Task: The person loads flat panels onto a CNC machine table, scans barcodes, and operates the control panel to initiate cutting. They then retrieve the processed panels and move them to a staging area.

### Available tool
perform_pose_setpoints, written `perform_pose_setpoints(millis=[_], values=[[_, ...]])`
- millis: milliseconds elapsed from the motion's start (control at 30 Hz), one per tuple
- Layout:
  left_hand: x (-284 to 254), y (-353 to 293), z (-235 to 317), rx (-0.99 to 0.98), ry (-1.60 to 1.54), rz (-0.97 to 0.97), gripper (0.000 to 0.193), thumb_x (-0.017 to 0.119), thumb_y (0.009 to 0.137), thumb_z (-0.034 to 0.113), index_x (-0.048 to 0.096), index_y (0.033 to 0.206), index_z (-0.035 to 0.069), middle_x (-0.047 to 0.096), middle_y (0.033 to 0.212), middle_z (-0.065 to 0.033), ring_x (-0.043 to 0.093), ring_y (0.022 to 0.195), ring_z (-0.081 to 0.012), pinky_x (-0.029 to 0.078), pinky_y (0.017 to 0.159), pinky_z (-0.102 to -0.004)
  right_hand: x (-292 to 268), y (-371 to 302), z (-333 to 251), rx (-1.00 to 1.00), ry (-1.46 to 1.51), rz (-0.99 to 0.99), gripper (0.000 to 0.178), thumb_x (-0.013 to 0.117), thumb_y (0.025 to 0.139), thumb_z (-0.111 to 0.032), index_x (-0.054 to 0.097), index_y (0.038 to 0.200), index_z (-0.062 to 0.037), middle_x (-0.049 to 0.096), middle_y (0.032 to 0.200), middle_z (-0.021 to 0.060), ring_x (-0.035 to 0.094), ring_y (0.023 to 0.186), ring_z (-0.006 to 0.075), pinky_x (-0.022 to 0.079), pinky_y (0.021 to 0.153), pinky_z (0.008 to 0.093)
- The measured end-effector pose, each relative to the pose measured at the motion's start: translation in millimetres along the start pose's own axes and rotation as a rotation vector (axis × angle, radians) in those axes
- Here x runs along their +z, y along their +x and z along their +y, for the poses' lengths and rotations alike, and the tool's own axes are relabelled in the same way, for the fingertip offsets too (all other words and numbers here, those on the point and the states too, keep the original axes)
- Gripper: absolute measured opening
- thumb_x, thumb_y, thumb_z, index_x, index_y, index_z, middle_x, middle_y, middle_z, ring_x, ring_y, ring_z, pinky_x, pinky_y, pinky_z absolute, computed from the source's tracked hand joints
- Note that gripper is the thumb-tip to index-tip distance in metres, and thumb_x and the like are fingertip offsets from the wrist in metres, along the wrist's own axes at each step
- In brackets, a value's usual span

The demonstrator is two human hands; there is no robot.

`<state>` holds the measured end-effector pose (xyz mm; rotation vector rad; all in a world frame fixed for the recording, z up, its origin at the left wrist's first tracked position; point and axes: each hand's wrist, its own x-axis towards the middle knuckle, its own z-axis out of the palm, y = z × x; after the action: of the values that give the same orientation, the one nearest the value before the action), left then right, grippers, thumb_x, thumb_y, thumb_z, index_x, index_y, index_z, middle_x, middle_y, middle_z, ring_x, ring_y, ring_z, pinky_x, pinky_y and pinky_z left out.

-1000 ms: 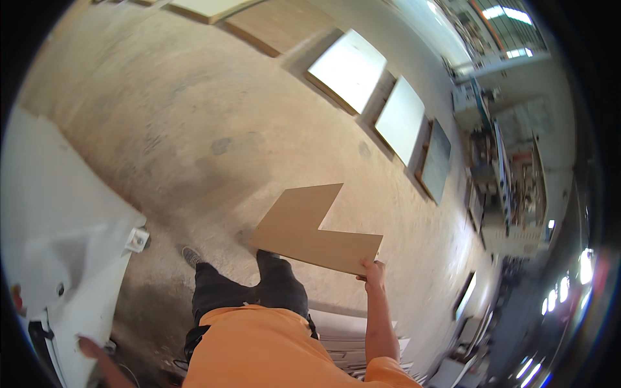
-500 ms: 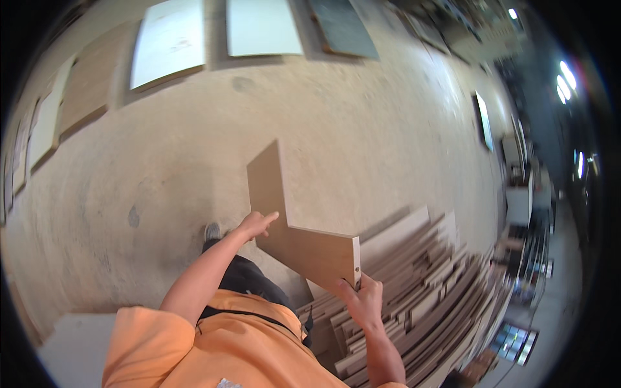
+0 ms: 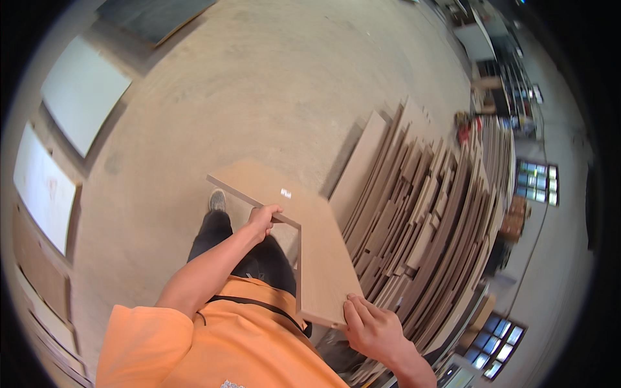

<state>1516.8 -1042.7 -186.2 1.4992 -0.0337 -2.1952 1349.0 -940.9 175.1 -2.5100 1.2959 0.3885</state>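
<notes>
An L-shaped wooden board, light brown with a small white label on its upper face, is held in front of my body. My left hand grips its inner edge near the corner, the fingers wrapped round the edge. At the other end, my right hand clasps the near right corner, fingertips on the upper face and thumb out of sight. The board lies tilted, its broad face up. Its far arm reaches out to the left above my shoe.
A large pile of narrow wooden boards lies close on my right. On the left, white panels and a dark panel rest low over the concrete floor. Windows line the wall at far right.
I have turned to the right, so the board pile stands more fully in view. The L-shaped board has swung round and flattened, its labelled face now up. Both hands still hold it.
</notes>
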Motion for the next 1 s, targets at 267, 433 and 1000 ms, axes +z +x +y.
perform_pose_setpoints(millis=[267,433,1000], values=[[98,41,262,0.203,0.052,-0.109,0.019,0.067,0.089,0.021,0.055,0.076,0.014,0.047,0.064,0.0048,0.028,0.038,-0.0041,0.023,0.034,-0.0240,-23,94,108,0.272,-0.087,0.385,0.017,0.065,0.091,-0.010,0.071,0.105,-0.0042,0.074,0.112,0.0133,0.072,0.104,0.0284,0.051,0.061,0.0269],[153,86,432,0.436,-0.024,-0.026,0.014,0.070,0.088,0.017,0.063,0.077,0.010,0.047,0.063,0.0059,0.031,0.041,-0.0040,0.024,0.036,-0.0255,-38,213,244,0.306,0.043,0.633,0.017,0.065,0.086,-0.002,0.072,0.101,-0.0022,0.075,0.108,0.0125,0.073,0.101,0.0322,0.058,0.074,0.0345],[214,236,927,0.764,-0.114,0.125,0.014,0.074,0.086,0.013,0.063,0.079,0.008,0.049,0.059,0.0047,0.038,0.044,-0.0064,0.030,0.038,-0.0260,-218,897,641,0.872,0.962,0.296,0.065,0.051,0.097,-0.049,0.066,0.110,0.0123,0.069,0.104,0.0338,0.069,0.106,0.0396,0.050,0.092,0.0450]])
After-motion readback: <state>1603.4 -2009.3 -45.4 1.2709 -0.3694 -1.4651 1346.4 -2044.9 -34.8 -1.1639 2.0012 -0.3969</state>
